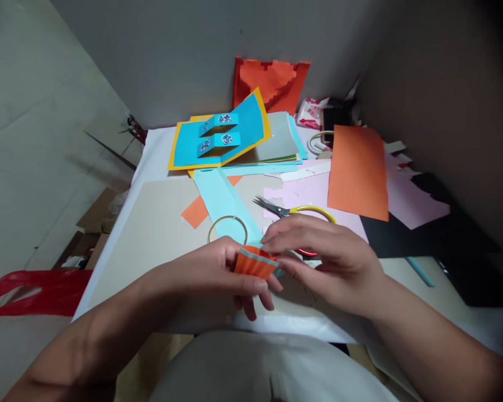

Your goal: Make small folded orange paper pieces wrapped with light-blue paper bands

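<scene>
Head view: in the lower middle of the frame both hands meet over the near edge of the counter (151, 146). The left hand (216, 273) holds a small pleated orange paper (254, 265) with a light blue band along its top. Its fingers (251, 286) are clamped on the folds from below, thumb under and the others behind. The right hand (333, 262) comes from the right; its fingers (276, 235) are closed on the upper right end of the same piece, at the blue band. The piece is lifted a little above the grey cardboard (151, 223), not lying on it.

I think the main risk is in the pleats. The paper is small and springy, so if one pinch becomes loose the folds can open, or the piece can slip down to the cardboard. If the right fingers pull too strongly, the blue band may peel off or the thin paper may tear at a crease.

The scissors (281, 211) lie just behind the right hand with the blades pointing to the left, so a quick move backward could bring the knuckles onto them. A yellow ring (227, 222) and a light blue strip (218, 195) lie just behind the left hand and could be pushed away by it.
</scene>
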Demonstrator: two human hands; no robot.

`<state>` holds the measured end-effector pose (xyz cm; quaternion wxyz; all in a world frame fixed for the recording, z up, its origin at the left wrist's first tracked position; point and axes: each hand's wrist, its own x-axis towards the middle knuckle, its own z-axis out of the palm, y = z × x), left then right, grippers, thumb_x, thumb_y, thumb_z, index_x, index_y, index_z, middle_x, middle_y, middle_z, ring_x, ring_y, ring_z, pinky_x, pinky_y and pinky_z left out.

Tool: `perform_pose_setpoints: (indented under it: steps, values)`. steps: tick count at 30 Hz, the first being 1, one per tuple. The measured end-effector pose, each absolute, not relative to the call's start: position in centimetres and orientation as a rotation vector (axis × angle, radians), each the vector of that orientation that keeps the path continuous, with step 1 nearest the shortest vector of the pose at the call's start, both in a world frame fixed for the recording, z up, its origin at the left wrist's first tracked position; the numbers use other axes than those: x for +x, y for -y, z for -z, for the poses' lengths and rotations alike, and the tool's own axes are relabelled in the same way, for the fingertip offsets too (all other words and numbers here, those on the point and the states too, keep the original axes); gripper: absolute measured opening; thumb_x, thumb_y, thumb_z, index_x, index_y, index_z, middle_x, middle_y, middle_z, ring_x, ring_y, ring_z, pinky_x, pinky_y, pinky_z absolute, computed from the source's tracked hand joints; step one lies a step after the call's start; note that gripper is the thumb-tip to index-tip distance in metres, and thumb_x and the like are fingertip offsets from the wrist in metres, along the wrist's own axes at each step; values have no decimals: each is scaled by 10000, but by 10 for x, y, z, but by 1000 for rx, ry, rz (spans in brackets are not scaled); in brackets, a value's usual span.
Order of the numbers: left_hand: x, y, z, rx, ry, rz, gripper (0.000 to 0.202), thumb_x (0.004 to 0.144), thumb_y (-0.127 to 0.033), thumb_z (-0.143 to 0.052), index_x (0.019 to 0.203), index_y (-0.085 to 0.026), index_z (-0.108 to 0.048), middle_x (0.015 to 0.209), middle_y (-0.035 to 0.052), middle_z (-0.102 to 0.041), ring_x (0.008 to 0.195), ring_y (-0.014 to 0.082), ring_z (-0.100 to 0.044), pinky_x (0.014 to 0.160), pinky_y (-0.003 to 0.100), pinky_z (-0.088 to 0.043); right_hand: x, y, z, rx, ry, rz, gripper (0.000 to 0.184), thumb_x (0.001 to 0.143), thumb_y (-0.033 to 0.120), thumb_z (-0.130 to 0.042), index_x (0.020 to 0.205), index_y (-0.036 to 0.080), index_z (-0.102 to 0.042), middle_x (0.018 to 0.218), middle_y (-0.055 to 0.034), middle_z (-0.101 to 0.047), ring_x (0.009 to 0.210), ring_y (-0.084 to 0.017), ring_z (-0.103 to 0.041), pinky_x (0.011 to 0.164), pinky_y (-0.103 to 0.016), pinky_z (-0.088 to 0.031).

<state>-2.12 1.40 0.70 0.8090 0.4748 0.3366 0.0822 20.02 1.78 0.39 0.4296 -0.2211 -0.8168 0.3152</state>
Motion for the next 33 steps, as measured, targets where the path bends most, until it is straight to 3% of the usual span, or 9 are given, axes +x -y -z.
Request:
perform_pose_setpoints:
  steps: [10, 13, 16, 20, 26, 29, 33]
  values:
    - [-20, -12, -11, 1005, -822, -176, 241, 788, -370, -776, 916, -167, -752, 808, 22, -741, 691, 122, -668, 681, 235, -509, 200, -13, -10, -532, 2065, -732, 287, 836, 21, -479, 987, 208, -635, 918, -79, -665, 853, -165, -654, 725, -298, -553]
    - [-17, -11, -14, 1046, -901, -187, 166, 764, -309, -782, 809, -154, -740, 736, -2, -696, 694, 122, -631, 692, 235, -478, 200, -11, -9, -532, 2074, -723, 191, 839, 100, -591, 999, 194, -634, 923, -91, -644, 849, -180, -634, 734, -311, -543]
    - [-14, -8, -14, 1154, -1003, -221, 130, 764, -245, -735, 704, -143, -681, 645, -33, -594, 635, 102, -525, 603, 217, -374, 199, -11, -6, -541, 2114, -666, 164, 853, 167, -666, 1010, 200, -630, 918, -81, -629, 835, -177, -615, 718, -305, -529]
    - [-13, -6, -7, 1335, -1119, -262, 284, 770, -277, -682, 590, -157, -499, 582, -59, -338, 575, 84, -301, 514, 241, -196, 196, -10, -5, -534, 2156, -716, 75, 878, 118, -633, 928, 173, -621, 905, -83, -608, 836, -161, -594, 726, -289, -511]
    - [-15, -5, -2, 1543, -1173, -279, 396, 799, -336, -667, 574, -170, -388, 622, -49, -251, 609, 94, -237, 517, 254, -177, 195, -12, -3, -628, 2147, -809, 88, 888, 100, -599, 891, 186, -582, 920, -81, -613, 873, -170, -578, 753, -298, -492]
    - [-19, -7, -8, 1437, -1085, -200, 380, 819, -424, -664, 609, -162, -485, 615, -49, -299, 583, 89, -281, 510, 242, -212, 197, -14, -2, -625, 2140, -838, 128, 889, 71, -557, 882, 198, -577, 884, -64, -614, 844, -167, -581, 739, -295, -489]
    - [-27, -14, -17, 1322, -912, -60, 320, 764, -468, -727, 810, -151, -716, 703, 9, -602, 657, 138, -536, 553, 223, -378, 202, -17, -4, -536, 2145, -924, 115, 915, 95, -556, 866, 195, -583, 900, -59, -617, 852, -157, -602, 753, -285, -495]
